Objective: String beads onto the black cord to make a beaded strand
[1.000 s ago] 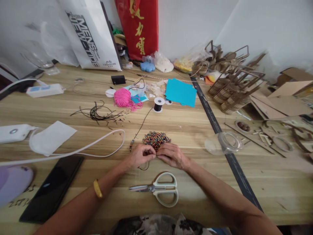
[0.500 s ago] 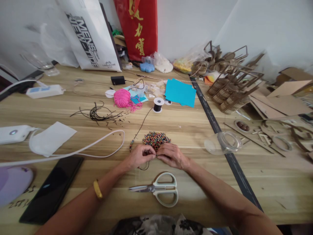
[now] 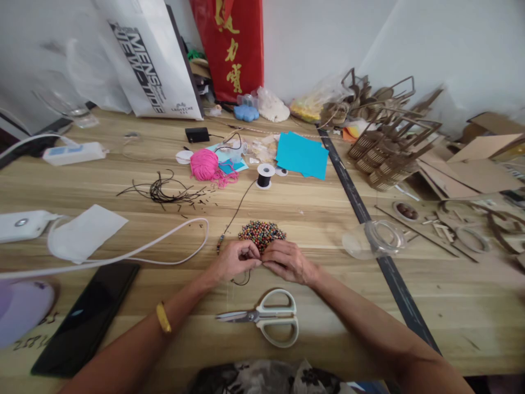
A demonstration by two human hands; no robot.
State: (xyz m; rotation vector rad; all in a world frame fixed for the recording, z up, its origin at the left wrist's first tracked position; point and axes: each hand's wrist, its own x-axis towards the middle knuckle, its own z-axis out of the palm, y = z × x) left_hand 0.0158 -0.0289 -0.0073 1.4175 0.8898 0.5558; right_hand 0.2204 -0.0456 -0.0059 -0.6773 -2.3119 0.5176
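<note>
My left hand (image 3: 235,259) is closed in a pinch just in front of a pile of small multicoloured beads (image 3: 262,234). A black cord (image 3: 239,210) runs from a white-rimmed spool (image 3: 266,176) to strung beads (image 3: 220,243) beside this hand, and a thin dark loop (image 3: 244,282) of it comes out below. Fingertips of my right hand (image 3: 289,261) are pinched together and meet those of the left at the pile's near edge. What lies between the fingertips is too small to make out. Scissors (image 3: 276,317) with pale handles lie nearer to me, blades pointing left.
Cut black cords (image 3: 164,191) and pink yarn (image 3: 205,164) lie at the back left. Blue sheets (image 3: 302,155) are behind the spool. A clear jar (image 3: 383,238) lies on the right, with brown baskets (image 3: 385,148) beyond. A phone (image 3: 86,317) and white cable (image 3: 164,241) occupy the left.
</note>
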